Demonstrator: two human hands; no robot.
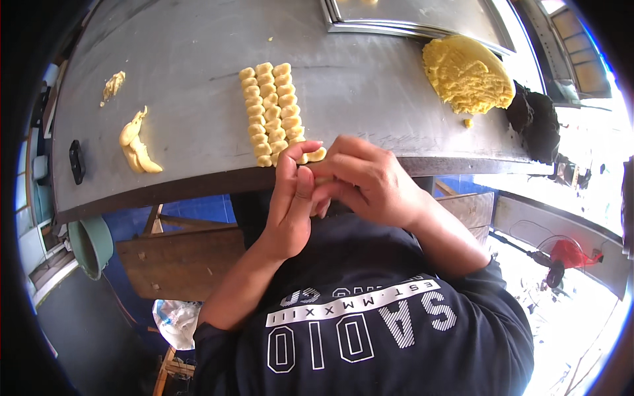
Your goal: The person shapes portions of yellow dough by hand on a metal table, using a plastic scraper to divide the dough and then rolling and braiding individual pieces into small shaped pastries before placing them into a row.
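My left hand (290,198) and my right hand (373,178) meet at the table's near edge, just in front of the shaped dough pieces. Their fingers close together around a small piece of dough (322,179), of which only a pale yellow bit shows. Beyond them, small rounded dough pieces (271,112) lie in three tight columns. One more dough piece (317,155) sits beside the near right end, close to my fingers. At the far right rests a large flattened mound of yellow dough (469,74).
A smooth pale lump (137,146) and a crumbly bit (114,86) lie on the metal table (191,79) at left, near a small black object (77,162). Metal trays (422,16) stand at the back. A dark crumpled thing (538,125) lies by the right edge. Below left is a green tub (90,245).
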